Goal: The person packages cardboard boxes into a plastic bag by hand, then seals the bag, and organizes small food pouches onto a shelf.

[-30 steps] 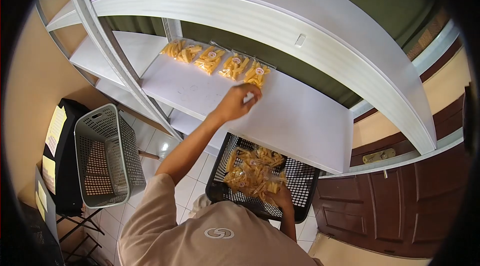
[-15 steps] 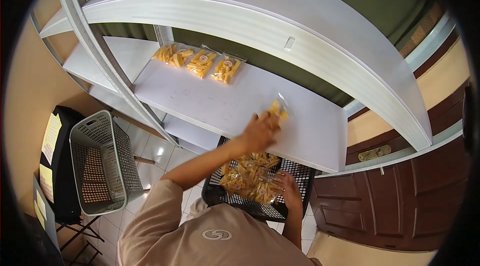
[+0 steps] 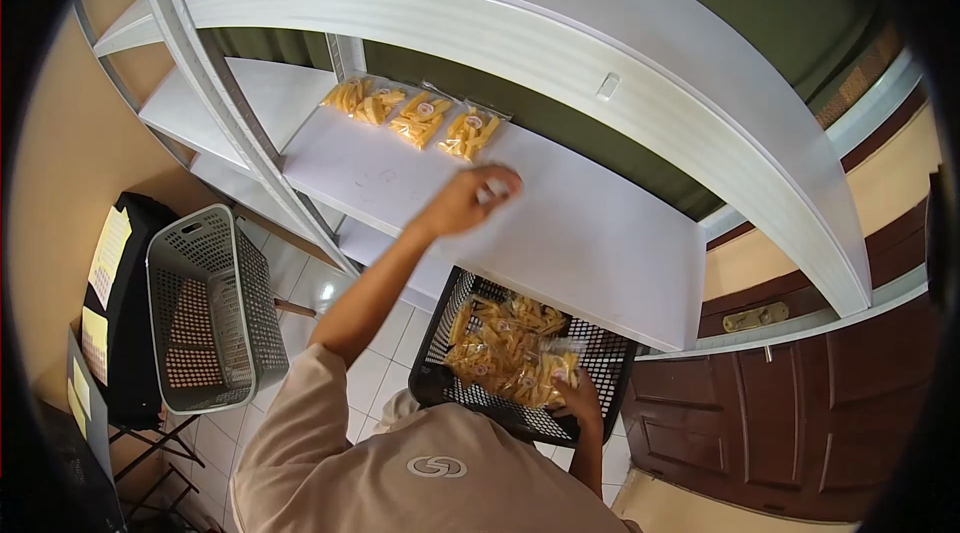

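My left hand [image 3: 470,201] is over the white shelf [image 3: 600,233], its fingers curved with a gap between thumb and forefinger and nothing visible in them. Just behind it lies a clear bag of yellow sticks [image 3: 469,134], with another bag [image 3: 418,120] and more to its left, in a row along the back of the shelf. My right hand [image 3: 582,399] grips the side of a similar bag [image 3: 555,375] at the right of a pile of bags [image 3: 490,338] in the black crate [image 3: 432,358].
A grey perforated basket [image 3: 255,318] stands at the left, beside a black item with yellow papers [image 3: 108,253]. An upper shelf [image 3: 450,8] arches overhead. Metal uprights [image 3: 215,98] stand at the left. A brown door [image 3: 760,423] is at the right.
My left hand has moved left and up from the shelf's right part. The bag it held there is no longer at that spot. My right hand has closed on a bag in the crate.
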Motion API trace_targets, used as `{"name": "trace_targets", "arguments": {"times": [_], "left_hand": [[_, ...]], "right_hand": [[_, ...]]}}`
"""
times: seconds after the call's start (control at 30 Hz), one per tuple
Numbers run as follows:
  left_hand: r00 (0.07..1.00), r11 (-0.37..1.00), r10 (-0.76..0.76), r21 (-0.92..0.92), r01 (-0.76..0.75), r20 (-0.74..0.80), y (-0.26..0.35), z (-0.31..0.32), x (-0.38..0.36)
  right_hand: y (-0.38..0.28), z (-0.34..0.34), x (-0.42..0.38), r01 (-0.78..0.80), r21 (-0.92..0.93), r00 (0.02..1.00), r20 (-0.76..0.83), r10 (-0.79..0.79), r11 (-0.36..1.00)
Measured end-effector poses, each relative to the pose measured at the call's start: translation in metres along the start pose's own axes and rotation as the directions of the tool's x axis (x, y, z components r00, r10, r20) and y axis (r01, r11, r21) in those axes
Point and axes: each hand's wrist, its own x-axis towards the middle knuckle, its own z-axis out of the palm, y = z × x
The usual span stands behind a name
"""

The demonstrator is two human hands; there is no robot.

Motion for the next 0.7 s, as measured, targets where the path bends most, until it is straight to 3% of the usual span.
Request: {"name": "trace_targets", "arguments": {"times": [0.07, 0.1, 0.13, 0.17, 0.2, 0.23, 0.27, 0.33, 0.37, 0.4, 0.43, 0.47, 0.5, 0.57, 0.6, 0.67, 0.7], "left_hand": [[0.982, 0.954, 0.064, 0.299, -0.008, -0.177, -0.019, -0.025, 0.017], [0.979, 0.925, 0.089, 0.38, -0.014, -0.181, -0.038, -0.034, 0.024], [0.977, 0.889, 0.112, 0.457, -0.017, -0.182, -0.065, -0.036, 0.027], [0.976, 0.89, 0.114, 0.456, -0.018, -0.185, -0.087, -0.029, 0.024], [0.981, 0.751, 0.105, 0.66, 0.03, -0.164, -0.107, -0.022, 0.02], [0.985, 0.563, 0.091, 0.823, 0.071, -0.147, -0.104, -0.019, 0.018], [0.984, 0.564, 0.093, 0.823, 0.072, -0.15, -0.101, -0.015, 0.015], [0.989, 0.577, -0.143, 0.808, 0.118, -0.043, -0.083, -0.001, 0.01], [0.971, 0.565, -0.24, 0.815, 0.13, 0.011, -0.064, 0.006, 0.008], [0.97, 0.568, -0.241, 0.813, 0.131, 0.012, -0.053, 0.018, 0.001], [0.965, 0.593, -0.245, 0.802, 0.072, 0.094, -0.044, 0.032, -0.008], [0.955, 0.615, -0.243, 0.788, 0.014, 0.172, -0.034, 0.044, -0.018], [0.956, 0.659, -0.172, 0.749, -0.068, 0.238, -0.023, 0.056, -0.03], [0.929, 0.731, -0.072, 0.653, -0.199, 0.363, 0.007, 0.079, -0.057], [0.905, 0.764, -0.041, 0.598, -0.244, 0.423, 0.027, 0.09, -0.067], [0.843, 0.919, 0.043, 0.31, -0.244, 0.536, 0.061, 0.113, -0.087], [0.773, 0.94, 0.214, 0.089, -0.329, 0.597, 0.067, 0.12, -0.099]], "right_hand": [[0.023, 0.001, 0.008, -0.135, -0.162, 0.988, 0.052, 0.145, 0.978], [0.032, 0.0, 0.013, -0.083, -0.346, 0.994, 0.04, 0.103, 0.934], [0.037, 0.0, 0.015, -0.08, -0.347, 0.994, 0.037, 0.099, 0.934], [0.042, 0.002, 0.015, 0.052, -0.483, 0.996, -0.039, -0.08, 0.874], [0.044, 0.004, 0.016, 0.16, -0.615, 0.96, -0.084, -0.266, 0.772], [0.035, 0.006, 0.013, 0.11, -0.586, 0.968, -0.12, -0.22, 0.803], [0.029, 0.005, 0.014, 0.111, -0.588, 0.967, -0.121, -0.223, 0.801], [0.023, 0.001, 0.015, 0.166, -0.404, 0.982, -0.02, -0.19, 0.899], [0.023, -0.002, 0.018, 0.306, -0.436, 0.947, 0.043, -0.319, 0.846], [0.016, -0.001, 0.011, 0.302, -0.438, 0.948, 0.042, -0.316, 0.847], [-0.004, 0.001, -0.001, 0.265, -0.114, 0.961, 0.114, -0.253, 0.957], [-0.023, 0.003, -0.008, 0.174, 0.217, 0.955, 0.202, -0.218, 0.961], [-0.035, 0.004, -0.011, 0.177, 0.213, 0.954, 0.204, -0.221, 0.961], [-0.05, 0.008, -0.014, 0.201, 0.538, 0.904, 0.22, -0.366, 0.819], [-0.053, 0.011, -0.012, 0.199, 0.536, 0.903, 0.224, -0.366, 0.821], [-0.064, 0.019, -0.011, 0.112, 0.825, 0.85, 0.21, -0.484, 0.554], [-0.072, 0.025, -0.015, 0.053, 0.857, 0.895, 0.187, -0.406, 0.512]]}}
